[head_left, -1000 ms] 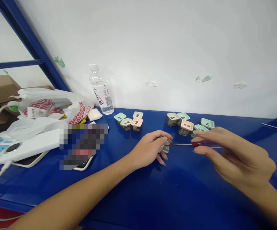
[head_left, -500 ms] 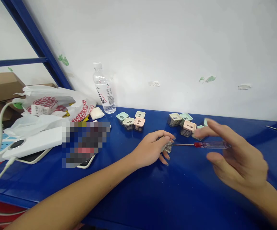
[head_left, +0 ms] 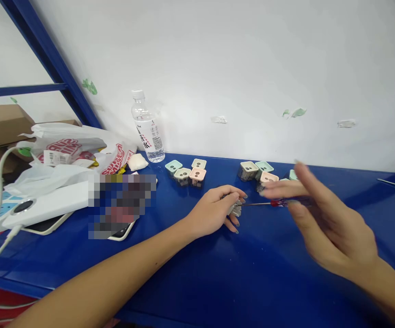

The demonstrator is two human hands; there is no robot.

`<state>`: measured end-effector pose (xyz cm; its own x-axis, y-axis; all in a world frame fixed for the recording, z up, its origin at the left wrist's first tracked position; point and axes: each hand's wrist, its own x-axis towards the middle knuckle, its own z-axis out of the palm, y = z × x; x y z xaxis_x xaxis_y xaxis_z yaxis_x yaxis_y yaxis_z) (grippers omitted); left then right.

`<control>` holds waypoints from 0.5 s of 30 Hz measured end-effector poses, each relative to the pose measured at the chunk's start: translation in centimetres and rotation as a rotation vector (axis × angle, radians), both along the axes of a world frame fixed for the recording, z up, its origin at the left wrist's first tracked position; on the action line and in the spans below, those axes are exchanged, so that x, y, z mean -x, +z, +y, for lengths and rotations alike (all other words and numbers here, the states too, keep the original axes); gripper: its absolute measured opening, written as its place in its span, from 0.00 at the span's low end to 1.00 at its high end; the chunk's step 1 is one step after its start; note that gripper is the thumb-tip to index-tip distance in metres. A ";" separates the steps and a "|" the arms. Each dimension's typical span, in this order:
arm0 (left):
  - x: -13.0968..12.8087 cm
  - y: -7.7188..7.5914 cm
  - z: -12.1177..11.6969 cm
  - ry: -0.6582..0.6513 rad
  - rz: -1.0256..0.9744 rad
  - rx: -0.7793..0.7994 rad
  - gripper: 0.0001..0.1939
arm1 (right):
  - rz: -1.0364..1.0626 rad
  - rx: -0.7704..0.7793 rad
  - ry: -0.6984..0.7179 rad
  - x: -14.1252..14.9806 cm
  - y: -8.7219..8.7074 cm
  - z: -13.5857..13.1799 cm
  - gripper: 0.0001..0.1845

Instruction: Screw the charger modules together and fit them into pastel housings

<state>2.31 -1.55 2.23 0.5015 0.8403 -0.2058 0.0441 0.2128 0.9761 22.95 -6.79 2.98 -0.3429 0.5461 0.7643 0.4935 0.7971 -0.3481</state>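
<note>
Worktop [head_left: 252, 273]: smooth, glossy, like painted metal; screwdriver [head_left: 279, 203]: slim metal shaft, shiny translucent plastic handle; held sharpener case [head_left: 235, 209]: see-through plastic; double-hole sharpeners [head_left: 197, 174]: smooth satin plastic tops, smoky translucent plastic bodies; bottle [head_left: 149, 136]: clear glossy plastic; carrier bag [head_left: 64, 136]: thin crinkled plastic; boxes [head_left: 4, 125]: matt cardboard; wall [head_left: 200, 59]: matt, smooth, rough flaked patches

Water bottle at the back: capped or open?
Capped. A white cap sits on the neck of the bottle, which stands on the blue table. How tightly it's closed, cannot tell.
</note>
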 end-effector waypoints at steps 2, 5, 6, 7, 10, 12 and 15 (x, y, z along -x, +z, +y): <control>0.0 -0.1 0.0 0.000 0.000 -0.007 0.10 | 0.027 -0.020 -0.020 0.0 0.0 -0.1 0.36; 0.0 -0.2 -0.1 -0.013 -0.002 0.002 0.10 | 0.077 -0.045 -0.084 -0.1 0.0 0.0 0.34; -0.1 -0.2 -0.1 -0.017 -0.002 0.008 0.10 | 0.094 -0.058 -0.102 -0.1 0.0 0.1 0.34; -0.1 -0.2 -0.2 -0.019 -0.003 0.012 0.10 | 0.107 -0.071 -0.116 -0.2 0.0 0.1 0.34; -0.2 0.0 -0.3 -0.010 -0.005 0.013 0.10 | 0.060 -0.073 -0.135 -0.4 0.2 0.1 0.31; -0.2 0.1 -0.3 -0.004 -0.003 0.011 0.10 | -0.016 -0.035 -0.163 -0.4 0.3 0.0 0.29; -0.1 0.2 -0.2 -0.002 -0.005 0.008 0.10 | -0.041 -0.006 -0.164 -0.2 0.3 0.0 0.33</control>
<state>2.44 -1.74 2.40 0.5045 0.8374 -0.2100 0.0393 0.2208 0.9745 23.19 -6.84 3.31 -0.2807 0.5925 0.7551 0.6312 0.7066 -0.3199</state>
